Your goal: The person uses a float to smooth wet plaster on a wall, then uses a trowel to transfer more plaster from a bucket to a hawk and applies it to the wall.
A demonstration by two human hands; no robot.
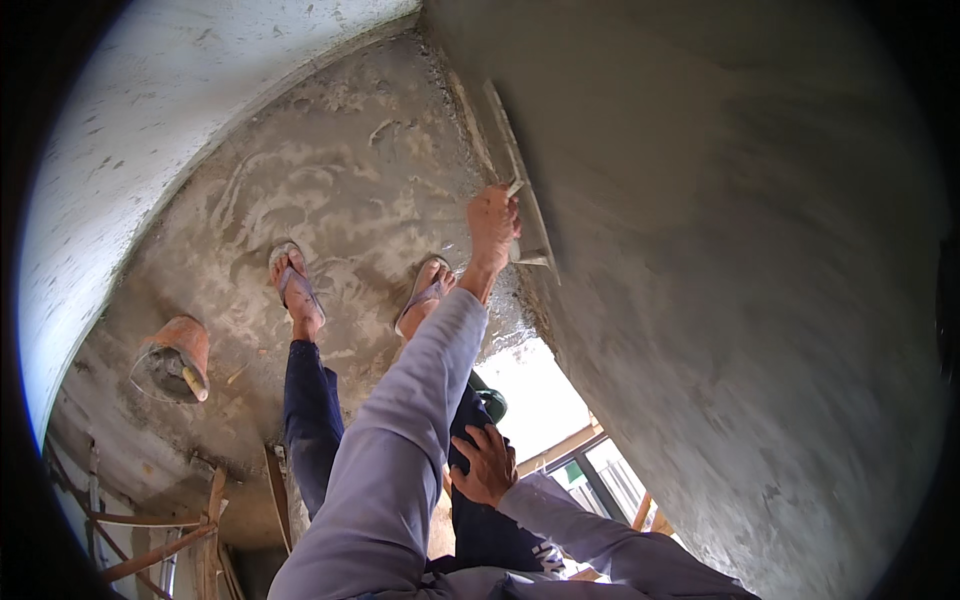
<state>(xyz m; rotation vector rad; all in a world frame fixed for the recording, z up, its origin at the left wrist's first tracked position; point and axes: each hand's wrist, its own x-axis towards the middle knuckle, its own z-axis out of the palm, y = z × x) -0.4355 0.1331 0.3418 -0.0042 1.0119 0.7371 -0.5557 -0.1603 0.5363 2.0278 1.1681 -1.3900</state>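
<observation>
left hand (494, 222): fingers wrapped tight round the handle of the plastering trowel (520, 175), arm stretched out from a pale lilac sleeve.
plastering trowel: long narrow blade lying flat against the wet grey wall (720, 260), near that wall's inner corner, its far tip pointing away from the hand.
right hand (484, 465): fingers spread loosely, resting on the dark blue trouser leg at the knee, holding nothing.
wall: fresh grey render fills the space on the far side of the trowel; its lower edge ends just beyond the left hand, where a bright opening (540, 395) shows.
feet: two sandalled feet (297, 288) stand on the concrete slab (350, 180), on the side of the trowel away from the wall, one foot just beside the left hand.
orange bucket (180, 352): round, mortar-smeared, a handle sticking out, well apart from the trowel, past the feet.
slab edge: wooden poles (150, 555) cross below the bucket.
white wall (150, 110): curves along the slab's far border, opposite the trowel.
</observation>
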